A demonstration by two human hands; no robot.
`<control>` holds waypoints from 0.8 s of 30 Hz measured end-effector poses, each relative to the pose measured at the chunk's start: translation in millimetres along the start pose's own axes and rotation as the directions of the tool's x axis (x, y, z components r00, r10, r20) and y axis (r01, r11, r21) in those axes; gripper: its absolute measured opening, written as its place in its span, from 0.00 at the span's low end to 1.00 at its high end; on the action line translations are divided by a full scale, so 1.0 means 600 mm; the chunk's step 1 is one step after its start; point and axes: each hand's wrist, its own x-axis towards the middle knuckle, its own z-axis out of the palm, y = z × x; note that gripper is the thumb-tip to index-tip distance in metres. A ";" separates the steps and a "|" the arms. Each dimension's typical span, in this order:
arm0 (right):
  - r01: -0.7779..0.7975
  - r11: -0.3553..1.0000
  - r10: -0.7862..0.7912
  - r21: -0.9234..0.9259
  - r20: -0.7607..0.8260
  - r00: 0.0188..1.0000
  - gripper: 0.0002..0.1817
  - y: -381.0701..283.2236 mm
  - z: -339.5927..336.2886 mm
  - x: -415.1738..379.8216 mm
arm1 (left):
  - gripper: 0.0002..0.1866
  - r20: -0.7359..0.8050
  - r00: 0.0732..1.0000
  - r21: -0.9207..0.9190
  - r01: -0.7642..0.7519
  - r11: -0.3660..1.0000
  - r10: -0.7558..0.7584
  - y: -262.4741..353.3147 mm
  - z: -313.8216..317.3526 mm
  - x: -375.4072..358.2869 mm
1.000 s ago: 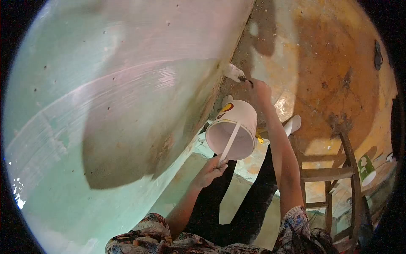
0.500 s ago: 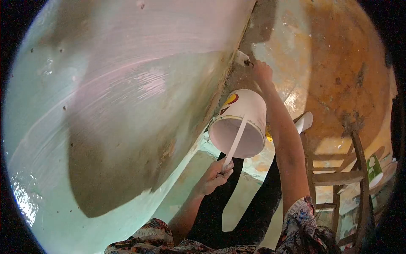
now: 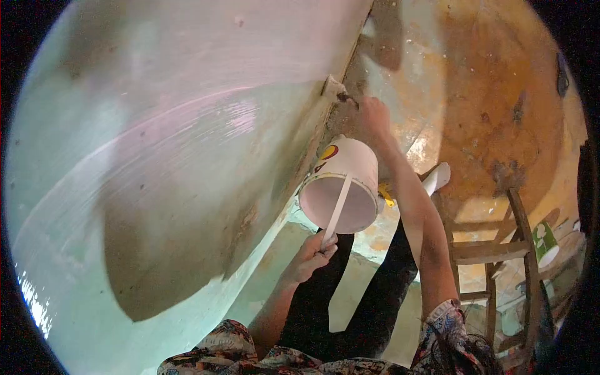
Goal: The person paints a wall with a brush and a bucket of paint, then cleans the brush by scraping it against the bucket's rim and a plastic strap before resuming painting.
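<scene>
Right hand (image 3: 373, 114) reaches down with the arm at full stretch, fingers closed round the dark handle of a small paintbrush with white-loaded bristles (image 3: 334, 89); bristle end sits against the bottom edge of the pale pink-and-green painted wall (image 3: 175, 125), right where it meets the stained orange-brown concrete floor (image 3: 487, 75); the low reach is likely because the person stands raised and the seam is far below.

Left hand (image 3: 310, 253) has its fingers curled tight on the flat white strap handle of a white plastic paint bucket (image 3: 340, 184); the bucket hangs from that strap, tilted, mouth toward the camera, pale pinkish paint coating the inside; it hangs close beside the wall and just below the brush hand, probably to keep the dip short.

Bucket label: a red-and-yellow logo patch on the outer side near the rim, plus dark marks under it; no lettering readable at this size.

Black trousers (image 3: 375, 294) and patterned floral sleeves (image 3: 231, 350) fill the lower frame; a white shoe (image 3: 435, 177) shows beyond the right forearm, with something yellow just next to the bucket, can't tell what.

Rough wooden ladder-like frame (image 3: 500, 250) stands right of the legs; a green-and-white cup or tin (image 3: 545, 245) lies near it, print unreadable.
</scene>
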 end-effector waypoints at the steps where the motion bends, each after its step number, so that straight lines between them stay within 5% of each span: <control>1: 0.028 0.999 -0.026 0.037 -0.048 0.999 0.14 -0.020 -0.019 -0.016 | 0.10 0.025 1.000 -0.018 -0.016 1.000 0.016 0.005 0.001 -0.007; 15: 0.283 0.930 -0.258 0.234 -0.131 0.957 0.09 -0.354 -0.369 -0.198 | 0.25 0.113 0.983 0.007 -0.143 0.990 0.141 0.029 0.038 -0.066; 24: 0.678 0.608 -0.563 0.413 -0.378 0.735 0.11 -0.494 -0.508 -0.313 | 0.28 0.183 0.977 0.107 -0.128 0.986 0.107 0.030 0.041 -0.091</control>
